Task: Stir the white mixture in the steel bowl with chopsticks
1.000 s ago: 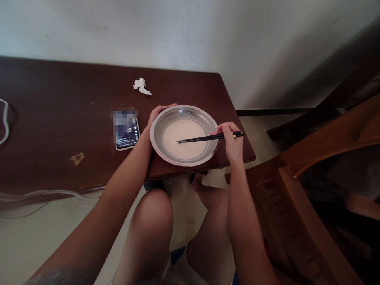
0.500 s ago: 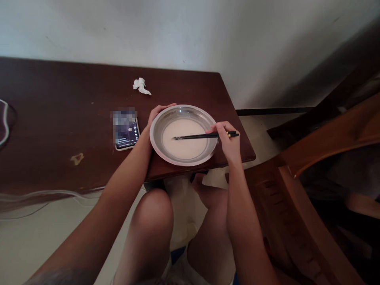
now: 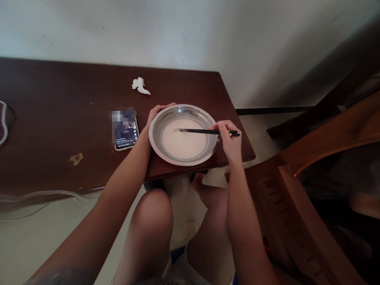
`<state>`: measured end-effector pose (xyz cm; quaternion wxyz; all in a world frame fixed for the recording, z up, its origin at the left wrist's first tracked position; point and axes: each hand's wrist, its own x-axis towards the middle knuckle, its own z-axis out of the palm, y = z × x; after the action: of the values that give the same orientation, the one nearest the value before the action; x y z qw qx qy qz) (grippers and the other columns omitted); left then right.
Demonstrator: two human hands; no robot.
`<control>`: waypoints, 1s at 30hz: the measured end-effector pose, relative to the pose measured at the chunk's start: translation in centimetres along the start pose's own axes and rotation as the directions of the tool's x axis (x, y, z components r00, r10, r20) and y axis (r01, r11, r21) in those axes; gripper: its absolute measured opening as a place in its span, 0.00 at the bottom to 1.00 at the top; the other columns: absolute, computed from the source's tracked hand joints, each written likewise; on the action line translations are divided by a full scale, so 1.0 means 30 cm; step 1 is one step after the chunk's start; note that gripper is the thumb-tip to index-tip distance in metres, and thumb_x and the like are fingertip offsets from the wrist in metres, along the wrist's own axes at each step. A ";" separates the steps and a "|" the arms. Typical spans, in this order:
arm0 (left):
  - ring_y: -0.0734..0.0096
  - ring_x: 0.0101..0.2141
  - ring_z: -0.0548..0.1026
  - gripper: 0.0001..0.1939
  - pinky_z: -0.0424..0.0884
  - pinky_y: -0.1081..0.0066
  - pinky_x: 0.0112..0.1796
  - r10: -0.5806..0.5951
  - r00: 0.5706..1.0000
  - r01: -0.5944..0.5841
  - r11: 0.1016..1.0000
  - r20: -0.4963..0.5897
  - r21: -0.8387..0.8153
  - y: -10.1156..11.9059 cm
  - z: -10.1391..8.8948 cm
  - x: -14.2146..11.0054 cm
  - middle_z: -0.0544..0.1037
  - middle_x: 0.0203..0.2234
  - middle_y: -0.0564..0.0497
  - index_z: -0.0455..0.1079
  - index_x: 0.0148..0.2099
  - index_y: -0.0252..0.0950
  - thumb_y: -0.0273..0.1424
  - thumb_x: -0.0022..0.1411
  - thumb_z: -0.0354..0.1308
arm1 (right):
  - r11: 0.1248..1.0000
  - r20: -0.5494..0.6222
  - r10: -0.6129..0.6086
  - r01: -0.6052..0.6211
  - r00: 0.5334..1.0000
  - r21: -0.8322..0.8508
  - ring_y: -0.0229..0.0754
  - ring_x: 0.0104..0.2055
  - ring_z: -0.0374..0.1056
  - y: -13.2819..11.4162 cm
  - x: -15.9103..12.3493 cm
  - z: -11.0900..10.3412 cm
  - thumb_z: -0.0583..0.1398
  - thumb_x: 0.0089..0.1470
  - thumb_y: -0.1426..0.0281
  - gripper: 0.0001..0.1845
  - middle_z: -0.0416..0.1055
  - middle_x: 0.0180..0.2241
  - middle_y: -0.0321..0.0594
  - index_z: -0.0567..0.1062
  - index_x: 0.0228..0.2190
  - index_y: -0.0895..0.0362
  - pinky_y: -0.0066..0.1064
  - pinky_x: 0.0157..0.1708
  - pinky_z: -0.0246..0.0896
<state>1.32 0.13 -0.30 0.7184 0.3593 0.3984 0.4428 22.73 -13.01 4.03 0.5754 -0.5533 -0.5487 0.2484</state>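
Note:
A wide stainless steel bowl (image 3: 157, 148) stands near the right end of the dark table, with a pale, creamy liquid (image 3: 184, 146) in it. My left hand (image 3: 156, 113) is wrapped round the bowl's left and far side; its fingers are partly hidden behind the rim. Black chopsticks (image 3: 198, 131) with gold bands are gripped in my right hand (image 3: 228, 138) at the bowl's right rim. Their tips reach into the liquid, left of the bowl's middle.
On the dark wooden table (image 3: 59, 87) lie a smartphone (image 3: 127, 134) with a lit screen and a crumpled white tissue (image 3: 140, 85). White cables (image 3: 44, 193) run along the front edge. A wooden chair (image 3: 285, 198) stands at the right, with part of another person beyond it.
The chopstick tips have moved away from me and slightly right through the liquid. My left hand and the bowl have stayed in place.

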 end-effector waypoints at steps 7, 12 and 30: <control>0.55 0.44 0.75 0.12 0.72 0.60 0.44 -0.020 0.999 0.022 0.998 0.029 -0.063 -0.008 -0.010 0.012 0.80 0.32 0.50 0.74 0.39 0.38 0.33 0.55 0.51 | 0.995 -0.070 0.063 -0.057 0.996 0.077 0.34 0.21 0.69 0.024 0.001 -0.016 0.52 0.57 0.60 0.16 0.69 0.16 0.29 0.69 0.23 0.54 0.30 0.30 0.65; 0.58 0.45 0.75 0.13 0.70 0.66 0.46 -0.016 1.000 0.016 0.997 0.005 -0.076 -0.007 -0.009 0.010 0.80 0.34 0.49 0.74 0.38 0.36 0.33 0.55 0.51 | 1.000 0.009 0.008 -0.008 1.000 -0.002 0.36 0.31 0.72 0.005 0.002 0.000 0.54 0.56 0.60 0.14 0.73 0.23 0.32 0.73 0.26 0.55 0.31 0.37 0.66; 0.60 0.41 0.76 0.12 0.73 0.64 0.42 -0.012 1.000 0.012 1.000 0.002 -0.029 -0.003 -0.007 0.007 0.79 0.33 0.50 0.73 0.39 0.37 0.32 0.56 0.50 | 0.996 -0.160 0.067 -0.056 0.985 0.072 0.34 0.21 0.69 0.029 0.011 -0.014 0.52 0.57 0.59 0.17 0.67 0.15 0.28 0.69 0.23 0.54 0.30 0.31 0.65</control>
<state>1.24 0.31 -0.51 0.7263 0.3470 0.3936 0.4440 23.50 -12.65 3.45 0.6284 -0.5687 -0.4740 0.2387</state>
